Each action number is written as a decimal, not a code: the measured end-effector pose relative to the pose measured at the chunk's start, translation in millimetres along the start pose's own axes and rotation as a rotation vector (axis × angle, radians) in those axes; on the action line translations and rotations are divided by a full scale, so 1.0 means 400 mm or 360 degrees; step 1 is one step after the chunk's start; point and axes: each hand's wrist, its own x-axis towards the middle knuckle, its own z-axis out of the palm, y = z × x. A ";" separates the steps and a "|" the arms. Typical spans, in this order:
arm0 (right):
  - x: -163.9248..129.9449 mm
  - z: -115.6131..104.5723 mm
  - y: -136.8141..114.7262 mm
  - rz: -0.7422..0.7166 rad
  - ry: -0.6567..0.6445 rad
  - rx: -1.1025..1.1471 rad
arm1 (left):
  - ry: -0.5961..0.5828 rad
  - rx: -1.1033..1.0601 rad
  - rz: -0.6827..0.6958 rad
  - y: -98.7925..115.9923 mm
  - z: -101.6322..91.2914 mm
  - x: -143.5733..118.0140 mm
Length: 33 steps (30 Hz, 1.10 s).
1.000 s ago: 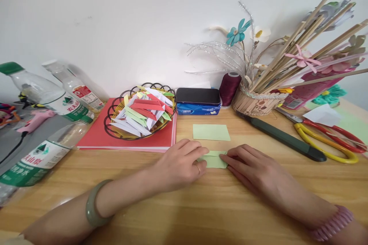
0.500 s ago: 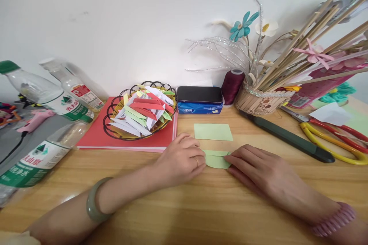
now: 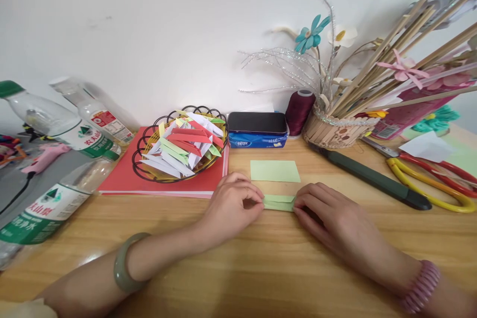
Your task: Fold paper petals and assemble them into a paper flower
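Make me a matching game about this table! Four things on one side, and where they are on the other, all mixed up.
Things:
1. Folded light-green paper strip
2. Flat black phone
3. Round black-rimmed yellow basket
4. Yellow-and-red-handled metal scissors

Places:
A. On top of a blue plastic pack
B. Beside a dark green, long tool
C. Between left hand and right hand
D. On red paper

Pairs: 1-C, 2-A, 3-D, 4-B
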 end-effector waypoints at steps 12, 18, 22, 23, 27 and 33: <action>0.033 0.011 -0.005 0.0106 -0.0073 -0.0238 | -0.0106 0.0230 -0.0087 0.019 -0.003 0.007; 0.031 0.019 -0.012 0.0002 -0.0011 -0.0391 | -0.0169 0.0499 -0.0047 0.028 0.003 0.009; 0.034 0.028 -0.013 0.0012 -0.0017 -0.0488 | -0.0172 0.0541 -0.0028 0.026 0.005 0.009; 0.035 0.029 -0.013 0.0023 -0.0029 -0.0498 | -0.0178 0.0540 -0.0029 0.025 0.005 0.009; 0.030 0.018 -0.008 0.0039 -0.0013 -0.0506 | -0.0189 0.0522 -0.0042 0.023 0.004 0.011; 0.010 -0.003 -0.005 -0.0685 0.0079 -0.0519 | -0.0132 0.0544 -0.0038 0.019 0.007 0.011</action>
